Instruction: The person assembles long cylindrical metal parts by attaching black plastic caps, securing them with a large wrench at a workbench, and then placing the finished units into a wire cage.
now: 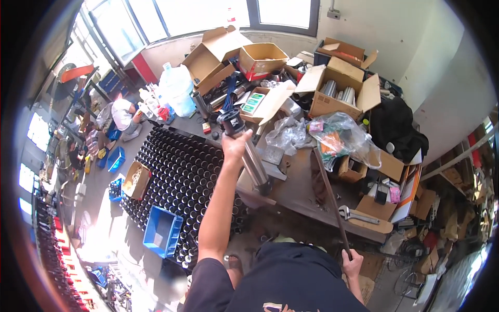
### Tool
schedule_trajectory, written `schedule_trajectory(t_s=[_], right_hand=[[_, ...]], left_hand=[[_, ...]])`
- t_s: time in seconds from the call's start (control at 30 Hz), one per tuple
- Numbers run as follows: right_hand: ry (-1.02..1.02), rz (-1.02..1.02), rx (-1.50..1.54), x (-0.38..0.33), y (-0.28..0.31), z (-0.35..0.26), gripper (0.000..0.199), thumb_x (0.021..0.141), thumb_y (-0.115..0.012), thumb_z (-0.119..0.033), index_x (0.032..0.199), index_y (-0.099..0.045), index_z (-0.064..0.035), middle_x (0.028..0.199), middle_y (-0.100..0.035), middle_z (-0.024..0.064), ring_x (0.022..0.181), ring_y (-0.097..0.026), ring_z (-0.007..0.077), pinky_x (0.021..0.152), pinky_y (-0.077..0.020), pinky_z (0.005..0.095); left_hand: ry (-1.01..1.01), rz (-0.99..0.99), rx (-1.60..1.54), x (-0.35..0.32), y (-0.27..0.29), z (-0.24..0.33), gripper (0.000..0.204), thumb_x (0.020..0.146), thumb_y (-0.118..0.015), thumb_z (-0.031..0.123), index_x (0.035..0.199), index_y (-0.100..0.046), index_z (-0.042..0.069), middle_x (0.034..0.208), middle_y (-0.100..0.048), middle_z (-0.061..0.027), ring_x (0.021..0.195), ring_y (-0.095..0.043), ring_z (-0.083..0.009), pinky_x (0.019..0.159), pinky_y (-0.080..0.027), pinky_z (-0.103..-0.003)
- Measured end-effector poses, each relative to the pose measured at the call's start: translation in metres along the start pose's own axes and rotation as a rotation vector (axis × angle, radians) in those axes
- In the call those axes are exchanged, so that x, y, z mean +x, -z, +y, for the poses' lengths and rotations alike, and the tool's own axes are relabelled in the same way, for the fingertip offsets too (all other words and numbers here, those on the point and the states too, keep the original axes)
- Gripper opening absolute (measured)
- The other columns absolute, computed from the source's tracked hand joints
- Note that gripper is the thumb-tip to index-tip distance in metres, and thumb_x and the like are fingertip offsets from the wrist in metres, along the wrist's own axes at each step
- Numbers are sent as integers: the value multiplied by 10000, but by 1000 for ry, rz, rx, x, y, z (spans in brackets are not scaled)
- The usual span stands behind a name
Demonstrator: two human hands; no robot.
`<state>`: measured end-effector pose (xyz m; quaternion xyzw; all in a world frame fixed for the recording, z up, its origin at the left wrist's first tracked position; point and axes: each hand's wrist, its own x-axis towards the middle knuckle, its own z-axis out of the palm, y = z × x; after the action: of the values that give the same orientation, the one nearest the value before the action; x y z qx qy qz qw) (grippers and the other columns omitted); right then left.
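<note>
My left hand (236, 147) is closed around the upper part of a silver metal cylinder (252, 165) with black ends. The cylinder tilts, its lower end at the front left edge of the workbench (293, 195). At the lower right, my right hand (352, 262) grips the near end of a long dark rod (332, 200), which reaches across the bench. An adjustable wrench (358, 215) lies on a piece of cardboard to the right of the rod. Clear plastic bags (340, 138) and a crumpled clear bag (287, 134) lie beyond the rod.
Left of the bench stand many rows of black-capped cylinders (179, 171), with a blue bin (162, 231) and a carton (136, 179) on them. Open cardboard boxes (338, 86) and a water jug (176, 88) crowd the far side. Other people (125, 115) crouch at the far left.
</note>
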<state>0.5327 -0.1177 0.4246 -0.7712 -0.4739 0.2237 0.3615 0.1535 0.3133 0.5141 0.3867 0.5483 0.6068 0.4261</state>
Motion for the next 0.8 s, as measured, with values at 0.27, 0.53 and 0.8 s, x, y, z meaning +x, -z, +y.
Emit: schedule_trajectory(t_s=[0.27, 0.53, 0.8], right_hand=[[81, -83, 13, 22, 13, -3, 214, 870, -737, -168, 826, -678, 34, 545, -510, 87, 504, -495, 116, 503, -386, 314], [135, -177, -2, 33, 22, -4, 203, 837, -762, -173, 794, -685, 10, 542, -536, 120, 475, -546, 177, 500, -414, 332], [233, -208, 41, 49, 18, -22, 193, 830, -771, -165, 806, -699, 12, 544, -554, 107, 481, -540, 141, 506, -422, 310]], left_hand=[[-576, 466, 346, -61, 0, -12, 569, 697, -930, 128, 1102, -564, -32, 1006, -675, -99, 836, -641, -176, 799, -532, -328], [-474, 479, 198, -127, -25, 20, 591, 682, -930, 205, 1106, -559, 28, 972, -706, -123, 866, -711, -254, 803, -545, -385], [-467, 55, 152, -109, -12, 1, 536, 672, -919, 150, 1086, -603, 22, 969, -738, -111, 885, -716, -190, 806, -565, -347]])
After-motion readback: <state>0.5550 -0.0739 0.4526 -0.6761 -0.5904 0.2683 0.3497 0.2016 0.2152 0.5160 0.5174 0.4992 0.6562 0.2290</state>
